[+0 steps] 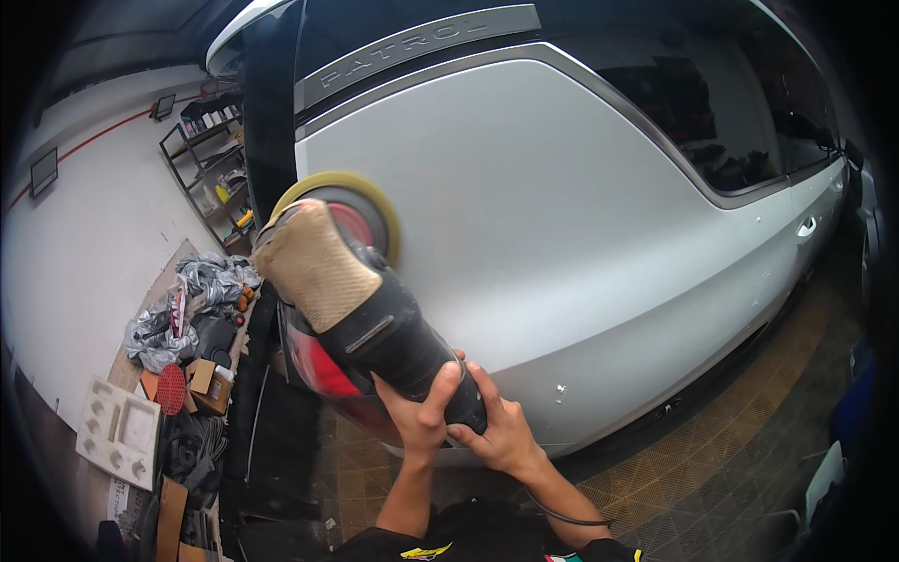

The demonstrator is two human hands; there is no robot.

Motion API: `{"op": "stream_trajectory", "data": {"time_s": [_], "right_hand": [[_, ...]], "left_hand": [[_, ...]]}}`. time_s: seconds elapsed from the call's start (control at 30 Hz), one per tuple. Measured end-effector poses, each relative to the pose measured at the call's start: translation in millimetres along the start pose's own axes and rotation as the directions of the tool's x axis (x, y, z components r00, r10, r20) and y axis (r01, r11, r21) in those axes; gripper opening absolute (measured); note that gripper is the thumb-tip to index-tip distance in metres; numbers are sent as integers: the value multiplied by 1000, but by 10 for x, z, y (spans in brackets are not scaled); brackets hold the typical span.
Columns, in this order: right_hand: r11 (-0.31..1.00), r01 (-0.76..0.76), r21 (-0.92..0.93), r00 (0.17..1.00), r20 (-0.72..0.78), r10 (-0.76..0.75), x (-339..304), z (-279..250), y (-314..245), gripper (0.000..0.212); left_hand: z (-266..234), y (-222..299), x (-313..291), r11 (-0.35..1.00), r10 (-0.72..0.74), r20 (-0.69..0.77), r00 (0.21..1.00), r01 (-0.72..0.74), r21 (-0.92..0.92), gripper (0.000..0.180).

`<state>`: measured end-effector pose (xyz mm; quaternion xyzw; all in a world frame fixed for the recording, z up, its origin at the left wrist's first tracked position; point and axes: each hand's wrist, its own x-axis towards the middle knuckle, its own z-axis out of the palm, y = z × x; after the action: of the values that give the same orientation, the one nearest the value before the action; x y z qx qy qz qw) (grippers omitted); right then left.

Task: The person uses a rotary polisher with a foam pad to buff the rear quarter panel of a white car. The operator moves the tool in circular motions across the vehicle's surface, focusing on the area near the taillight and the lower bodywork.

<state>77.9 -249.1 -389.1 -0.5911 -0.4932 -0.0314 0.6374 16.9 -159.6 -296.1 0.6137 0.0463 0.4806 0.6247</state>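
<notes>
Both my hands grip the black body of a rotary car polisher (pixel 405 342). My left hand (pixel 419 412) is closed round the handle from the left, and my right hand (pixel 501 431) is wrapped round its rear end. A worn tan cover sits over the polisher's head. Its round yellow pad (pixel 384 201) lies against the left edge of the silver-white car's rear side panel (pixel 487 206). Below the head, a red tail light (pixel 323 365) shows, partly hidden by the tool. A dark cord (pixel 562 517) runs along my right forearm.
At left, a cluttered bench carries crumpled silver plastic (pixel 164 328), a cardboard box (pixel 208 386), a red disc (pixel 170 389) and a whitish moulded tray (pixel 118 433). Behind it stands a metal shelf (pixel 201 169). Grid floor tiles (pixel 693 459) run beside the car. A dark side window (pixel 693 112) is farther right.
</notes>
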Motion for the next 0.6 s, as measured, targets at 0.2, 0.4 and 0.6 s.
{"op": "stream_trajectory", "data": {"time_s": [0.2, 0.4, 0.6], "right_hand": [[996, -46, 71, 992, -112, 53, -112, 205, -20, 94], [994, 8, -108, 991, -135, -23, -90, 125, -31, 96], [991, -50, -124, 930, -368, 1, -233, 112, 59, 95]], "left_hand": [[-51, 38, 68, 995, -75, 110, 991, 67, 72, 48], [-39, -56, 40, 997, -83, 92, 992, 83, 8, 52], [158, -105, 113, 977, -185, 306, 934, 141, 159, 59]]}}
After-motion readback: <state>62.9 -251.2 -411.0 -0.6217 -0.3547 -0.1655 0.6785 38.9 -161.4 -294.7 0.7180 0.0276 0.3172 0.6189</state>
